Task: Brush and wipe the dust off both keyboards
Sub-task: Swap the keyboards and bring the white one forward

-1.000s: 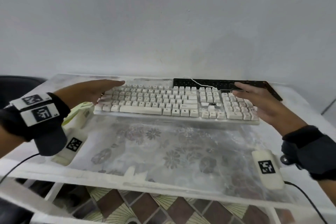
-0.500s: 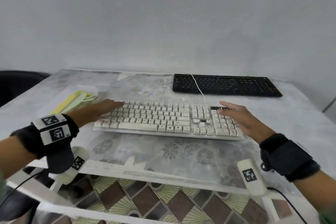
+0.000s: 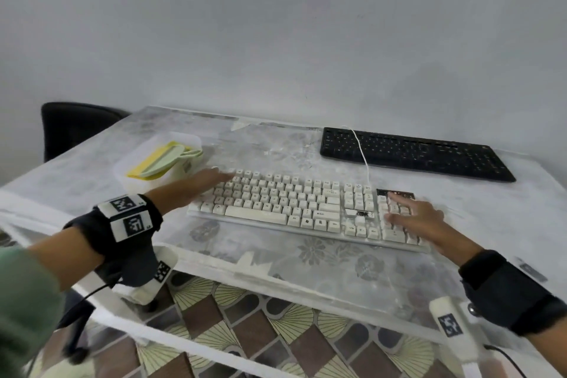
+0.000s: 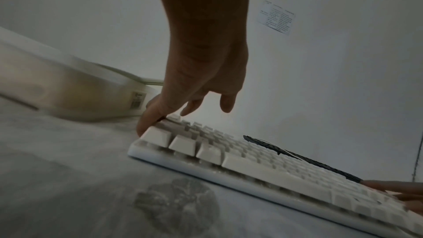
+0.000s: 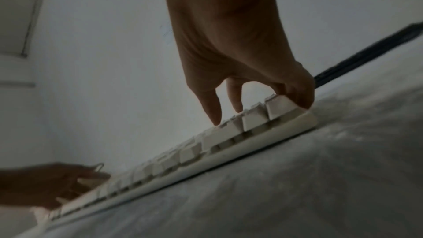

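Resting flat, both relaxed: left hand (image 3: 196,186), right hand (image 3: 417,218) | white keyboard (image 3: 294,205) legends unreadable

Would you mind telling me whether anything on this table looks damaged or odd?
Yes: the white keyboard seems to lack keycaps, with dark gaps above the number pad and by the arrow keys. Its white cable also trails across the black keyboard.

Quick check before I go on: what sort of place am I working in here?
Probably a plain room set up as a makeshift cleaning station: a dusty table under a clear floral cover against a bare wall, a white keyboard, a black keyboard, and a plastic tub of cleaning tools.
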A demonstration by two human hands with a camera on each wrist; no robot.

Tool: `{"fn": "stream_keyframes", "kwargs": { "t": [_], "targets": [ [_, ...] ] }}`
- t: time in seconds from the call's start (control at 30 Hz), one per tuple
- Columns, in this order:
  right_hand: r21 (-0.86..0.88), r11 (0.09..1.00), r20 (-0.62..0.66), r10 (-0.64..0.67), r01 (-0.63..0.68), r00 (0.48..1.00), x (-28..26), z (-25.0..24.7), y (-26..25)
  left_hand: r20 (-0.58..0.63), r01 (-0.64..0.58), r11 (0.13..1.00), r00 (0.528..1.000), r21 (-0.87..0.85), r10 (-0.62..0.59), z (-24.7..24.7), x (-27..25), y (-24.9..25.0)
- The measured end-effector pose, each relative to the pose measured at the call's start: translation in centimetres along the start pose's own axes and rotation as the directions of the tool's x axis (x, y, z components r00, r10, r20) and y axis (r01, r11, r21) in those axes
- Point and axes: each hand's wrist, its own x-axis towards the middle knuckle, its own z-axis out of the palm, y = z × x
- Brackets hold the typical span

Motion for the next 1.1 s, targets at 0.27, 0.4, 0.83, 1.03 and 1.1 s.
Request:
{"fn": "stream_keyframes", "kwargs": {
  "t": [0.27,0.4,0.83,1.03,1.1],
  "targets": [
    [-0.228,0.957,0.039,-0.176,0.18,0.984,-0.7,0.4,-7.0,0.1,-0.078,0.994,0.992,0.072,0.07,-2.1,-0.2,-2.7],
    [-0.176,0.918,0.129,-0.336,0.355,0.933,-0.1,3.3,-14.3,0.156,-0.145,0.942,0.983,0.302,0.102,-2.9,0.2,-3.7],
    [0.1,0.867,0.319,-0.493,0.489,0.809,3.4,16.1,-30.4,0.328,-0.407,0.77,0.905,0.49,0.269,-6.0,3.3,-5.7],
    [0.23,0.904,0.33,-0.421,0.361,0.845,5.1,19.0,-31.3,0.365,-0.488,0.81,0.855,0.324,0.369,-6.7,3.2,-7.1],
    [0.315,0.894,0.321,-0.416,0.318,0.851,5.4,19.3,-31.2,0.386,-0.511,0.808,0.836,0.293,0.389,-6.8,3.2,-7.2]
  ]
}}
